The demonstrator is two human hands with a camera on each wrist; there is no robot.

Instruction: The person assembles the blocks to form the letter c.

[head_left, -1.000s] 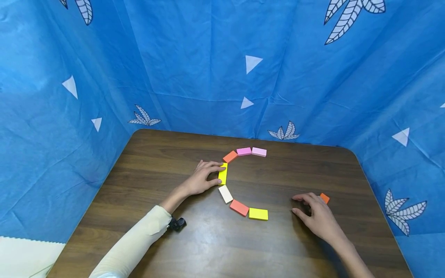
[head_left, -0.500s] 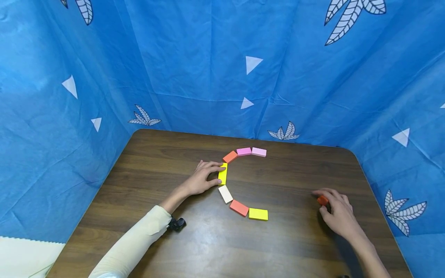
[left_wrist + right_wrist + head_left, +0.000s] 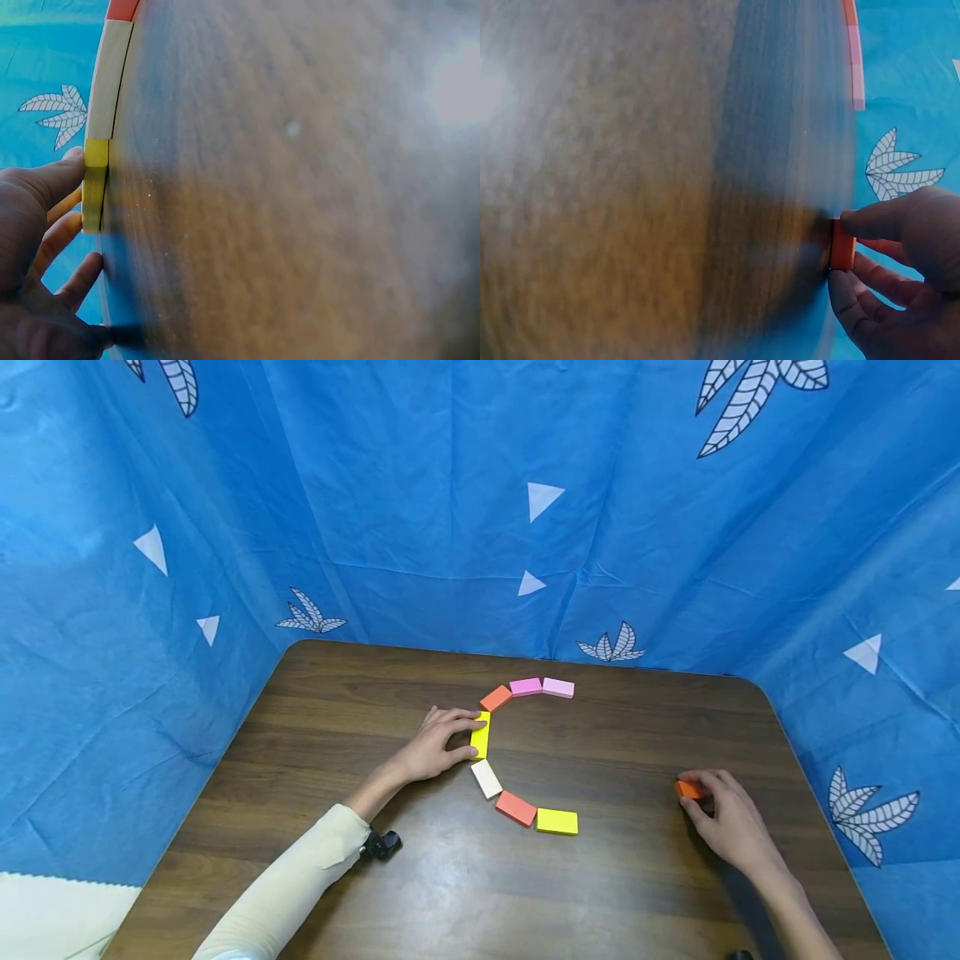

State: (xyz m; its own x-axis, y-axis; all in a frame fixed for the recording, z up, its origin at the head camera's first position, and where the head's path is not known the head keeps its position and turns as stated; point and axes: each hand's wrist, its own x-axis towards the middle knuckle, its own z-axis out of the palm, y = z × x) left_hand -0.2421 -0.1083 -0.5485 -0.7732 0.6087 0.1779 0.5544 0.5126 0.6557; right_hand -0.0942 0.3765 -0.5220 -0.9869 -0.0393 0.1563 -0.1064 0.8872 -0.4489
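A curved row of flat blocks lies on the table. My left hand [image 3: 438, 747] grips the upright-lying yellow block [image 3: 481, 737] at the row's left side, thumb at its near end and fingertips at its far end. In the left wrist view, the thumb [image 3: 64, 178] touches that yellow block [image 3: 94, 184], beside a cream block [image 3: 111, 79]. Over at the right, my right hand [image 3: 731, 822] pinches an orange block [image 3: 687, 790] between thumb and fingers. The right wrist view shows this orange block [image 3: 843, 244] at the tabletop, partly covered by the fingers.
The row also has an orange block [image 3: 496, 698], a pink block [image 3: 526, 687] and a pale pink block [image 3: 558, 687] at the back. A cream block [image 3: 487, 779], a coral block [image 3: 516, 808] and a yellow block [image 3: 557, 822] curve toward the front. Blue cloth [image 3: 420, 527] surrounds the wooden table [image 3: 600, 893].
My right hand has moved right to the orange block, taken hold of it and shifted it slightly left. My left hand has stayed on the yellow block; the row looks the same.
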